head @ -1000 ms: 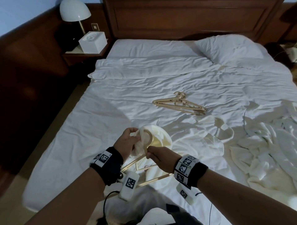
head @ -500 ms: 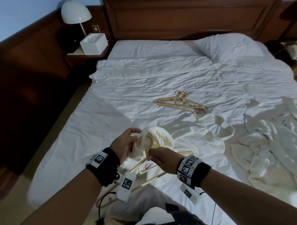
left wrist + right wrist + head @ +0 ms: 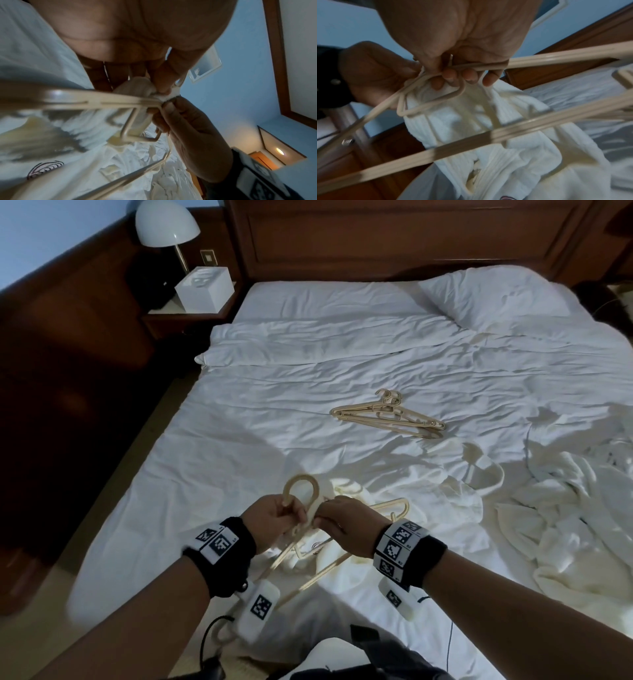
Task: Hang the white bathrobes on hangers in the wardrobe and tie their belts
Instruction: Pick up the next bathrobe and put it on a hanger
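— Cotton towelling, white: one bathrobe [image 3: 346, 556], lying bunched on the bed [image 3: 274, 392] under my hands, collar gathered at the hanger [image 3: 301, 508]. Soft, floppy, likely heavy once lifted.

— Hold?

— Left hand [image 3: 274, 522]: fingers curled round the hanger's hook. Right hand [image 3: 346, 525]: fingers clamped on the shoulder bar, collar cloth trapped beneath. Hanger: thin beige plastic, stiff, probably bends under load. I'd carry by the hook, never the cloth.

— Other stock?

— Spare hangers [image 3: 387, 414] farther up the bed; second robe [image 3: 565, 508], heaped right.
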